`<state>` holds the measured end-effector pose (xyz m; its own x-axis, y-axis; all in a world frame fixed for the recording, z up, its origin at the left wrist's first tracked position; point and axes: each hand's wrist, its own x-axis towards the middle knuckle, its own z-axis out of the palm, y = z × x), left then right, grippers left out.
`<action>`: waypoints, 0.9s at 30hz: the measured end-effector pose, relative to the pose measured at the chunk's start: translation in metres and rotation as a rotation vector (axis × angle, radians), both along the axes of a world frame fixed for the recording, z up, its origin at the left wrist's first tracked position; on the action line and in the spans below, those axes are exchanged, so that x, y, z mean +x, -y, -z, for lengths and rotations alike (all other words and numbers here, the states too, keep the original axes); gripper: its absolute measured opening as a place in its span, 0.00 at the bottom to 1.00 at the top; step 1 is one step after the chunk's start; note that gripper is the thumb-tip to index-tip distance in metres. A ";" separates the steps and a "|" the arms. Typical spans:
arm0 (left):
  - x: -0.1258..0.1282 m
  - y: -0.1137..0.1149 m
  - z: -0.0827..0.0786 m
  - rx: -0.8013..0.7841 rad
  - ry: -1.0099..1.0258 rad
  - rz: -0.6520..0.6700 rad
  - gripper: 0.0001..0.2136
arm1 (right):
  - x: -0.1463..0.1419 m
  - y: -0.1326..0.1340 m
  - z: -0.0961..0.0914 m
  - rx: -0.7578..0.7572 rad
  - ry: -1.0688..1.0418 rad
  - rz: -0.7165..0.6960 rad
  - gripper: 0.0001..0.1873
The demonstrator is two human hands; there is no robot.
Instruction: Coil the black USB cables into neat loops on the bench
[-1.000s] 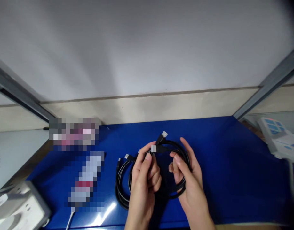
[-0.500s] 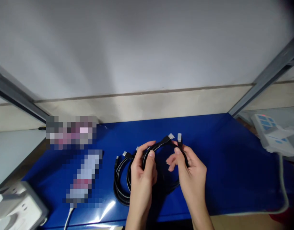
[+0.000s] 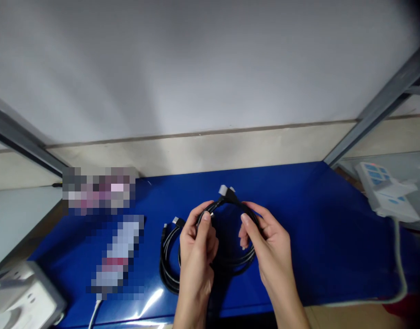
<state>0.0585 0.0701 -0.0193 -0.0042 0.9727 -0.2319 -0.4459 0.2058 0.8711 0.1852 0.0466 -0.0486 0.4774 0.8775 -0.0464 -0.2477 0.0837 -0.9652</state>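
A coiled black cable (image 3: 237, 263) is held up between my hands above the blue tabletop (image 3: 319, 246). My left hand (image 3: 199, 242) pinches the left side of the loop between thumb and fingers. On the right side, my right hand (image 3: 266, 230) has its thumb and fingers closed round the coil. The cable's plug ends (image 3: 227, 192), with pale caps or tips, cross at the top of the loop, between and beyond the hands. Another coiled black cable (image 3: 167, 269) lies on the table just left of my left wrist, partly hidden by it; a plug sticks up from it.
At the left lies a blurred-out long object (image 3: 119, 256) with a white cord (image 3: 95, 314). A white socket box (image 3: 24, 292) stands in the front left corner. A white power strip (image 3: 388, 192) with a cord is at the right. Grey metal posts (image 3: 377, 105) flank the table before a wall.
The plug ends have moved left and now cross over each other at the top of the loop. My right hand has shifted its grip onto the coil's right side.
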 end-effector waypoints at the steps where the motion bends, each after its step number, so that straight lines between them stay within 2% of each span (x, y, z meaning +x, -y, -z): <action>1: -0.002 -0.001 0.000 -0.002 0.023 -0.010 0.20 | -0.001 0.000 -0.001 0.001 0.034 0.005 0.25; 4: -0.005 -0.004 0.001 -0.001 0.040 -0.021 0.20 | -0.006 0.000 0.000 -0.003 0.106 -0.006 0.24; 7: -0.003 -0.004 0.004 0.006 0.025 -0.044 0.20 | -0.012 0.001 0.003 -0.022 0.076 -0.053 0.22; 10: 0.000 -0.004 0.005 0.016 0.070 -0.060 0.20 | -0.020 0.000 0.004 -0.015 -0.089 -0.024 0.22; 13: -0.001 -0.004 0.004 -0.021 0.194 -0.044 0.17 | -0.025 -0.001 -0.001 -0.004 -0.377 0.012 0.26; 16: -0.005 -0.003 0.001 -0.064 0.267 -0.020 0.17 | -0.025 -0.001 -0.008 -0.030 -0.590 -0.043 0.21; 22: -0.005 -0.003 0.001 -0.020 0.166 0.058 0.21 | -0.019 0.002 -0.014 0.039 -0.735 -0.069 0.14; 27: -0.003 0.000 0.007 0.019 0.101 0.137 0.19 | -0.014 0.005 -0.016 0.060 -0.732 0.027 0.14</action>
